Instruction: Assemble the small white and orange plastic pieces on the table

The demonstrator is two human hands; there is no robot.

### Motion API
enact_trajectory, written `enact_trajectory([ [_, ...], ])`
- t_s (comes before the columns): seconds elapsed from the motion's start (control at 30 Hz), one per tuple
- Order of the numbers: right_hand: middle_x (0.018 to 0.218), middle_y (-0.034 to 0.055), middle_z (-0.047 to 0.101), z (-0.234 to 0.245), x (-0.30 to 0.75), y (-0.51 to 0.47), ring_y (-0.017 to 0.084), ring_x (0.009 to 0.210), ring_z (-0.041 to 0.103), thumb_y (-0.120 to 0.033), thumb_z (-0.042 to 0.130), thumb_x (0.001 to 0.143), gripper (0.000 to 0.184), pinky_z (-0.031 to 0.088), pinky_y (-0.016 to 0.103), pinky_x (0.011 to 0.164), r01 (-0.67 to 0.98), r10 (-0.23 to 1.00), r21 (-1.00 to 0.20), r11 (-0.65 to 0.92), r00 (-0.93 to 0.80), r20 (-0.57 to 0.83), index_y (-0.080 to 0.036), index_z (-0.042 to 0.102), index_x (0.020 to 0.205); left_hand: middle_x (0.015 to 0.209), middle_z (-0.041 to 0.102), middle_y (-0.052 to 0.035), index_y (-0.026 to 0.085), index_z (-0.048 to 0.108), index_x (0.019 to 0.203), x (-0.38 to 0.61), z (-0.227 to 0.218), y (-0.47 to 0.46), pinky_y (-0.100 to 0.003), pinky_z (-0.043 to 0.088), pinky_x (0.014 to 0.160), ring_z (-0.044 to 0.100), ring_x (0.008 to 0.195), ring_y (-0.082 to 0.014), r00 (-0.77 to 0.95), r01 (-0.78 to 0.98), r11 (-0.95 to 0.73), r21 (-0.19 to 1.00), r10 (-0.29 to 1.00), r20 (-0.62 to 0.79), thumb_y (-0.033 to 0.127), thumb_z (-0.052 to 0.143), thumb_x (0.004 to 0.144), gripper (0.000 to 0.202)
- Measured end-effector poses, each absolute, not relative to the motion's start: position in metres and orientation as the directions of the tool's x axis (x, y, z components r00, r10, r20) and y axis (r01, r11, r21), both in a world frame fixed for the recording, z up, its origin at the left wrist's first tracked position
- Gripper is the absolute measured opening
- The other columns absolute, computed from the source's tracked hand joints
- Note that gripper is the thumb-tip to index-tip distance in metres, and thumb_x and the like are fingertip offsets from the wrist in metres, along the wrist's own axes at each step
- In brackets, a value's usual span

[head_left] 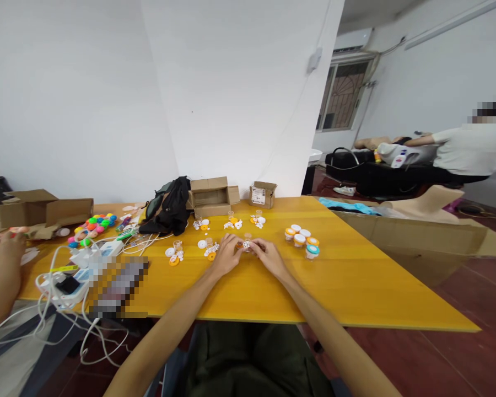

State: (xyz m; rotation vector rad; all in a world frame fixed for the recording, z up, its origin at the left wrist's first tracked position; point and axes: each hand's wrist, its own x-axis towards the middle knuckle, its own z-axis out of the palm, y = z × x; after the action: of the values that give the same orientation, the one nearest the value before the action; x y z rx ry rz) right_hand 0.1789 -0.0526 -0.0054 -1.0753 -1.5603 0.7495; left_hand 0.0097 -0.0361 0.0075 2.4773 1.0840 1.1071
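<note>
My left hand [227,253] and my right hand [267,255] meet at the middle of the yellow table [355,286]. Their fingertips pinch around a small heap of white dice [246,244] lying between them. Small clear jars with loose dice and lids lie about: one group [174,252] to the left, another [209,247] beside my left hand, more [233,222] further back. Several capped jars with orange, white and teal lids [303,240] stand to the right of my right hand.
Open cardboard boxes [210,197] and a black bag [169,208] sit at the table's far edge. Coloured balls [94,225], a power strip and white cables [62,281] crowd the left. Another person's hands [4,242] reach in at far left. A person sits at the far right.
</note>
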Motion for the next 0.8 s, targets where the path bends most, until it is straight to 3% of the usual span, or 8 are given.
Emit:
enact_trajectory([
  [0.27,0.065,0.0009,0.066,-0.0049,0.1789,-0.0533,0.018,0.061,0.058,-0.046,0.050,0.083,0.031,0.047,0.029,0.062,0.322,0.900,-0.845,0.427,-0.061,0.432,-0.022,0.065,0.071,0.087,0.063,-0.0033,0.022,0.063,0.085,0.0105,0.0085,-0.0373,-0.035,0.043,0.082,0.053,0.087,-0.0204,0.463,0.513,-0.719,0.469,0.692,0.554,0.028,0.059,0.091,0.010],
  [0.47,0.063,0.0012,0.063,-0.0055,0.1794,-0.0557,0.020,0.061,0.058,-0.041,0.043,0.089,0.033,0.044,0.030,0.063,0.531,0.882,-0.730,0.429,-0.072,0.466,-0.024,0.058,0.066,0.087,0.064,-0.0033,0.022,0.063,0.086,0.0099,0.0087,-0.0372,-0.035,0.043,0.084,0.054,0.088,-0.0206,0.485,0.503,-0.722,0.474,0.691,0.537,0.029,0.056,0.092,0.012],
  [0.8,0.073,0.0034,0.067,-0.0108,0.1779,-0.0543,0.021,0.067,0.060,-0.032,0.036,0.093,0.028,0.042,0.030,0.063,0.689,0.875,-0.603,0.403,-0.096,0.475,-0.026,0.060,0.081,0.089,0.068,-0.0035,0.024,0.067,0.094,0.0083,0.0053,-0.0347,-0.037,0.045,0.088,0.059,0.090,-0.0218,0.487,0.512,-0.702,0.495,0.712,0.507,0.025,0.056,0.092,0.011],
])
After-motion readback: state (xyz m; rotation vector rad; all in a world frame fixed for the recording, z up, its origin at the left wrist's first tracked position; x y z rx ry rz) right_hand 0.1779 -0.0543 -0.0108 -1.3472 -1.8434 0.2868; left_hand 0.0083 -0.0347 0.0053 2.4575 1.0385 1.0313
